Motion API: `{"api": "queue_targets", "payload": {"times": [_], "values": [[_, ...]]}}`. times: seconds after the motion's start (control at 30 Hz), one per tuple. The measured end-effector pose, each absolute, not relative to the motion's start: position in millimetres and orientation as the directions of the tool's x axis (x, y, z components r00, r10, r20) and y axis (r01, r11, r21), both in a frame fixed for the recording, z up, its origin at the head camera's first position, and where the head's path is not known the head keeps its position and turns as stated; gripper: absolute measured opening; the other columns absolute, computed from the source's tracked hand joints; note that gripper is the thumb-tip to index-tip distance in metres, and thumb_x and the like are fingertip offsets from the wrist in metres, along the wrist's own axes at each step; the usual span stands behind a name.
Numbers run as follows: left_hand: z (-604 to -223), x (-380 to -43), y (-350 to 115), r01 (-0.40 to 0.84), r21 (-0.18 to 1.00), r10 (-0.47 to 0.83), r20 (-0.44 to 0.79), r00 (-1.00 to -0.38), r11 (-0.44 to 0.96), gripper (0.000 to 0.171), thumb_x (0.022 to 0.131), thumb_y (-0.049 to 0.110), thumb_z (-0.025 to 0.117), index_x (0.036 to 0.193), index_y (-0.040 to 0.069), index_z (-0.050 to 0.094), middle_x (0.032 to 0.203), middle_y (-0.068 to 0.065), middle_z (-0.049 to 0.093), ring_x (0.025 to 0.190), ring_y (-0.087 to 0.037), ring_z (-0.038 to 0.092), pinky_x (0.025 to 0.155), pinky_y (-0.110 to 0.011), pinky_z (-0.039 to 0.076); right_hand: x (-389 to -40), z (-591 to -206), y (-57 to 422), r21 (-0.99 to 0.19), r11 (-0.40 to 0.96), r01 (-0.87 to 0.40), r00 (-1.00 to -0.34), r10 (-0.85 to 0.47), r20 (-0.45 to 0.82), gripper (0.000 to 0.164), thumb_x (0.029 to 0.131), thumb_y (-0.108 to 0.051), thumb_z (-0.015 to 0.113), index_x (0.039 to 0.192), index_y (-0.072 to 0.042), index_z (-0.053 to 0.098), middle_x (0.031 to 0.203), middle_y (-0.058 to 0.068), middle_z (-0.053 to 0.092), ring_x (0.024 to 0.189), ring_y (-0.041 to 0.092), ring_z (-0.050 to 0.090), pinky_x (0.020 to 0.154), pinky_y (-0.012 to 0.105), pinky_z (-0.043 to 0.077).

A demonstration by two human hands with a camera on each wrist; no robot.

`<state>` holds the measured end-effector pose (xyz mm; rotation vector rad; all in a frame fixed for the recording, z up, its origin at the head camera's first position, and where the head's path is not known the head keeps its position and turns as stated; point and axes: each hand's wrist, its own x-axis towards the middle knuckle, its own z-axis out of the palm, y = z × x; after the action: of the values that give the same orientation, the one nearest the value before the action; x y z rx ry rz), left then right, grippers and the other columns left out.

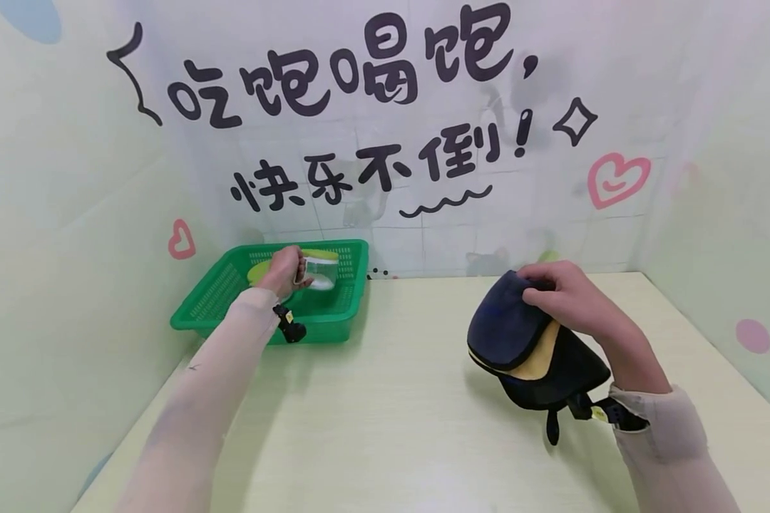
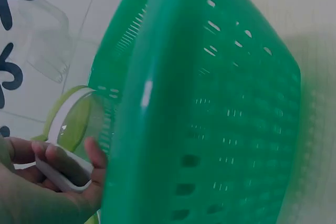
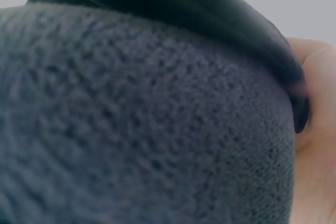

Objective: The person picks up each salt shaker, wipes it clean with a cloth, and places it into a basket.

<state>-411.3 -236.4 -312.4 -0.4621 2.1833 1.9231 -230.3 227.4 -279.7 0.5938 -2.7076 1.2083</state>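
Observation:
In the head view my left hand (image 1: 284,272) is over the green plastic basket (image 1: 314,332) and grips the white handle of a clear jar (image 1: 323,271) with a yellow-green lid. The left wrist view shows my fingers curled round that handle (image 2: 58,174), by the basket's wall. Another yellow-green lidded thing (image 1: 258,273) lies in the basket, partly behind my hand. On the right, my right hand (image 1: 567,292) pinches the top of a soft fabric bag (image 1: 503,324), navy, tan and black, held tilted over the table. Its fuzzy dark cloth (image 3: 147,114) fills most of the right wrist view.
The basket stands at the back left of a pale wooden table (image 1: 385,427). White printed walls (image 1: 398,235) close in the back and both sides. A black loop (image 1: 553,427) hangs below the bag.

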Motion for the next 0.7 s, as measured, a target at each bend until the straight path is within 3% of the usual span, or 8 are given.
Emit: {"api": "queue_targets", "payload": {"times": [0.27, 0.5, 0.7], "values": [[-327.9, -417.4, -244.1, -0.403, 0.904, -0.041, -0.402, -0.915, 0.139, 0.025, 0.107, 0.013, 0.027, 0.082, 0.014, 0.034, 0.064, 0.002, 0.035, 0.06, -0.017, 0.036, 0.083, -0.039, 0.054, -231.7, -280.9, 224.8, -0.678, 0.61, -0.41, -0.909, -0.331, 0.251, 0.021, 0.096, -0.004, 0.058, 0.11, -0.004, 0.074, 0.105, 0.01, 0.072, 0.091, 0.012, 0.06, 0.082, 0.018, 0.05], [-336.9, -414.2, -259.7, -0.379, 0.887, 0.037, -0.401, -0.915, 0.263, 0.023, 0.107, 0.018, 0.027, 0.105, 0.008, 0.047, 0.078, 0.0, 0.055, 0.076, -0.016, 0.056, 0.086, -0.038, 0.053, -232.3, -281.4, 221.4, -0.66, 0.617, -0.428, -0.9, -0.36, 0.247, 0.021, 0.096, -0.003, 0.058, 0.111, -0.004, 0.074, 0.107, 0.01, 0.072, 0.092, 0.015, 0.061, 0.083, 0.02, 0.051], [-340.2, -415.9, -267.0, -0.408, 0.861, 0.043, -0.44, -0.897, 0.302, 0.031, 0.108, 0.023, 0.027, 0.112, 0.007, 0.053, 0.084, 0.003, 0.062, 0.092, -0.02, 0.058, 0.096, -0.042, 0.048, -231.4, -281.5, 220.9, -0.64, 0.633, -0.436, -0.897, -0.361, 0.254, 0.022, 0.096, -0.004, 0.059, 0.112, -0.004, 0.074, 0.108, 0.01, 0.073, 0.094, 0.017, 0.061, 0.085, 0.021, 0.051]]}}
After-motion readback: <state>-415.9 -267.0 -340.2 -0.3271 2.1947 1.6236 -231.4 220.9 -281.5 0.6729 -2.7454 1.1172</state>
